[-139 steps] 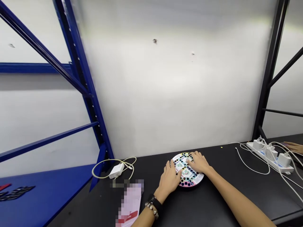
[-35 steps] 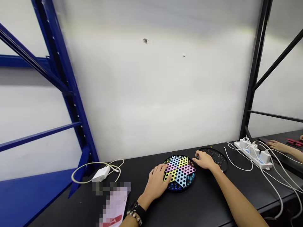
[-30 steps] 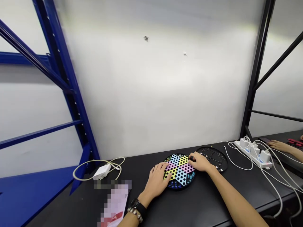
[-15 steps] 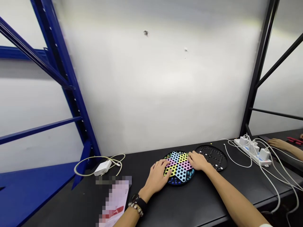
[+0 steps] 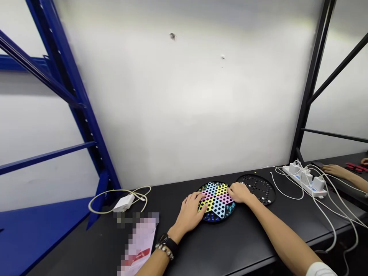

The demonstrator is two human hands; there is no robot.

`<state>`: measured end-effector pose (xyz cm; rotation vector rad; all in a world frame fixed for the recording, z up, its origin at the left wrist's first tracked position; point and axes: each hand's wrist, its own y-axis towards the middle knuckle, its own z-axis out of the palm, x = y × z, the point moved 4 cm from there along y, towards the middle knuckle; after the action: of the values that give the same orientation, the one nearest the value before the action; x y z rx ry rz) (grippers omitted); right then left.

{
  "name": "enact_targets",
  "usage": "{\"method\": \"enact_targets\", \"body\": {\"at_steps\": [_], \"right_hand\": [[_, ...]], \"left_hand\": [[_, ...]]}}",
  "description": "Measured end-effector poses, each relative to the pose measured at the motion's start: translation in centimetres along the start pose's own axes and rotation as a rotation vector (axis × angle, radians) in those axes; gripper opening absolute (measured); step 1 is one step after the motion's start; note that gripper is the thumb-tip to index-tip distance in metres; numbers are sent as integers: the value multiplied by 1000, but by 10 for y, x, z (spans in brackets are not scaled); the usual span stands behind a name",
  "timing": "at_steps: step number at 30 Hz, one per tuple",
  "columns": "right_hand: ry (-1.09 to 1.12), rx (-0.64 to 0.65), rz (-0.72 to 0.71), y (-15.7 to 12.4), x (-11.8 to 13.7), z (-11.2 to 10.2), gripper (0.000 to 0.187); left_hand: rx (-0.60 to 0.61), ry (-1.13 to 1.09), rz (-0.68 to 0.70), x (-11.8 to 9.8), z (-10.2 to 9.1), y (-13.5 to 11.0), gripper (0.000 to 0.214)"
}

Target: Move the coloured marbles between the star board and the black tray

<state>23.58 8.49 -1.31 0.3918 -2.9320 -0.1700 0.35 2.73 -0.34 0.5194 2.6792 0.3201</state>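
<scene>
Blue and yellow Chinese checkers star sits under the open left hand and right hand. Neither grips; they press flat, as if to keep it still.

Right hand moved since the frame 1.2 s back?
Yes, leftward: the right hand now sits farther from the white power strip, with its fingers on the Chinese checkers board.

Nothing readable on the checkers board or pixelated paper
</scene>
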Motion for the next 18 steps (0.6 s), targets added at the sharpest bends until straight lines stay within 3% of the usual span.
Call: {"method": "enact_targets", "body": {"at_steps": [5, 9, 12, 14, 16, 18], "right_hand": [[168, -71, 54, 5, -8, 3, 56], [321, -183, 240, 10, -32, -2, 59], [274, -234, 353, 8, -59, -7, 56], [216, -187, 391, 4, -74, -6, 50], [170, -145, 396, 0, -83, -5, 41], [103, -198, 369, -1, -82, -9, 33]], "left_hand": [[4, 3, 2, 1, 1, 0, 32], [-3, 10, 0, 1, 1, 1, 31], [10, -9, -6, 0, 0, 1, 32], [17, -22, -8, -1, -1, 0, 32], [20, -28, -12, -1, -1, 0, 32], [15, -28, -10, -1, -1, 0, 32]]}}
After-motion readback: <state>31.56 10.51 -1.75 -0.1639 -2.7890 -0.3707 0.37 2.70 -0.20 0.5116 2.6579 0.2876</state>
